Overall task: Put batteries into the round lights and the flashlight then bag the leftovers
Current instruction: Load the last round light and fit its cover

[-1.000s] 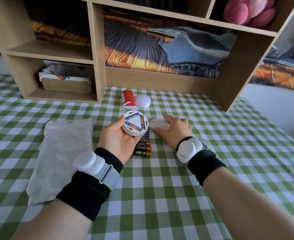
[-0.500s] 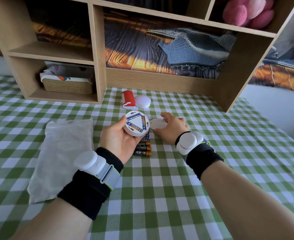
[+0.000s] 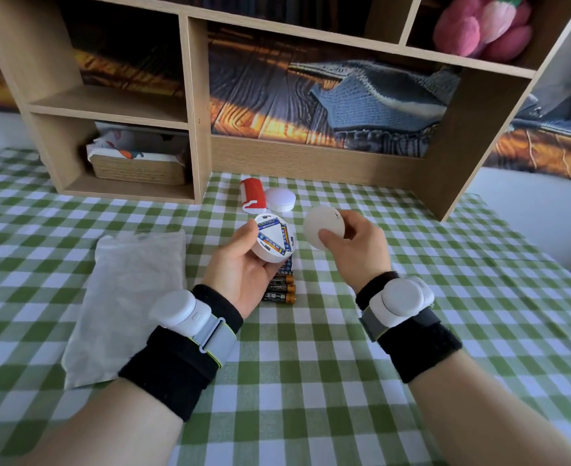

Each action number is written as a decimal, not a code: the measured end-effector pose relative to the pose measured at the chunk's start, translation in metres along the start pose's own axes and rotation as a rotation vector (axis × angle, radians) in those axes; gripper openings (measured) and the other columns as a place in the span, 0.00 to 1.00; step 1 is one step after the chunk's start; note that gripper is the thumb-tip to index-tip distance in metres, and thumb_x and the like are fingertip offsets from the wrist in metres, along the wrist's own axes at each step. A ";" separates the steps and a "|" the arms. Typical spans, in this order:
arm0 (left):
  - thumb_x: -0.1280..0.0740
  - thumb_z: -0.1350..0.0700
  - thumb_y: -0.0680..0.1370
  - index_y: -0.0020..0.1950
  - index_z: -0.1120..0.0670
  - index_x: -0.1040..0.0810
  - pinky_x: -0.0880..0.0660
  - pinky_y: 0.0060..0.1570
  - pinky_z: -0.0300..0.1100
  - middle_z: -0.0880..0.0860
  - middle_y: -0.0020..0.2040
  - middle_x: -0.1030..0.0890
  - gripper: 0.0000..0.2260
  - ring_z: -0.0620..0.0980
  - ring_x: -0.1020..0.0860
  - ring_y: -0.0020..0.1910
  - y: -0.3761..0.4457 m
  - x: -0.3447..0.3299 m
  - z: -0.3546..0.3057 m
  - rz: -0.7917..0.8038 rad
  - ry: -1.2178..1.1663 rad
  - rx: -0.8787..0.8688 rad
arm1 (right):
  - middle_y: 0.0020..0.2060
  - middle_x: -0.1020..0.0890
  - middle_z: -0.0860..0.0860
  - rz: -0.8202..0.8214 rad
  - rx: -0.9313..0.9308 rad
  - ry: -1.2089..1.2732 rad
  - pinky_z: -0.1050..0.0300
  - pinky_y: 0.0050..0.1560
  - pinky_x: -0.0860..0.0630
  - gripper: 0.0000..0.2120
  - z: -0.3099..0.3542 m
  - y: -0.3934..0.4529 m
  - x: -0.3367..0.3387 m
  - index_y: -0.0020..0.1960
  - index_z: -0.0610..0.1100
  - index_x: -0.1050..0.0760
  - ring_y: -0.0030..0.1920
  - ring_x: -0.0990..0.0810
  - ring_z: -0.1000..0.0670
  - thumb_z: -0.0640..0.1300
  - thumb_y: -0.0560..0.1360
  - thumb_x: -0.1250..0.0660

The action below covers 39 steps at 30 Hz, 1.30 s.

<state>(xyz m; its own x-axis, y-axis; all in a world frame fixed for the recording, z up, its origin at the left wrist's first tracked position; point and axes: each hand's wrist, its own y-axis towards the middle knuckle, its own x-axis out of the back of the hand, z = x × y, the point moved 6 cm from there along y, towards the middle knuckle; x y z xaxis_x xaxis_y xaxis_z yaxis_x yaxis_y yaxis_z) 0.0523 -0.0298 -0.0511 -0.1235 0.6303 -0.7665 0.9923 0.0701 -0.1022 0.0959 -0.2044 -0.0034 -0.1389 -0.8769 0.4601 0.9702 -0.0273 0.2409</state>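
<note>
Now lifted off the cloth [image 3: 311,381] at 3 o'clock of the light [image 3: 272,242], cover [image 3: 322,227] pinched in right hand [image 3: 354,245]; left hand [image 3: 243,264] still gripping light.

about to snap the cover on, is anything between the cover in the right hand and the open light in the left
Nothing visible. The cover, pinched in the right hand, sits beside the open light held by the left hand, with only open air between them. The spare batteries lie below on the table.
</note>
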 end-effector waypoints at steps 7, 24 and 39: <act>0.35 0.50 0.78 0.74 0.60 0.33 0.30 0.68 0.60 0.64 0.64 0.24 0.27 0.62 0.22 0.61 -0.005 -0.006 0.000 0.111 0.118 -0.036 | 0.53 0.16 0.55 0.038 0.371 -0.114 0.63 0.51 0.24 0.14 0.044 -0.030 -0.012 0.65 0.51 0.22 0.50 0.20 0.55 0.45 0.81 0.36; 0.44 0.51 0.83 0.73 0.60 0.29 0.24 0.61 0.53 0.66 0.69 0.26 0.22 0.64 0.24 0.64 -0.004 -0.010 0.005 0.178 0.072 0.049 | 0.64 0.27 0.60 0.345 0.456 -0.039 0.70 0.54 0.32 0.24 0.020 -0.030 -0.035 0.69 0.66 0.37 0.65 0.30 0.53 0.51 0.78 0.33; 0.44 0.46 0.84 0.69 0.58 0.25 0.30 0.69 0.55 0.62 0.66 0.22 0.22 0.61 0.25 0.66 -0.004 -0.012 0.006 0.164 0.187 0.010 | 0.67 0.28 0.57 0.331 0.512 0.012 0.73 0.55 0.31 0.28 0.019 -0.034 -0.031 0.72 0.59 0.35 0.66 0.29 0.54 0.44 0.76 0.29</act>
<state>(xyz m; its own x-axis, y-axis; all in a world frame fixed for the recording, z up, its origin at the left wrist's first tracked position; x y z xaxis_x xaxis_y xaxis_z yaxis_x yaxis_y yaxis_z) 0.0499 -0.0423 -0.0458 0.0440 0.7646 -0.6430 0.9986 -0.0516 0.0069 0.0634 -0.1673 -0.0096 0.1590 -0.8046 0.5721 0.7420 0.4797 0.4684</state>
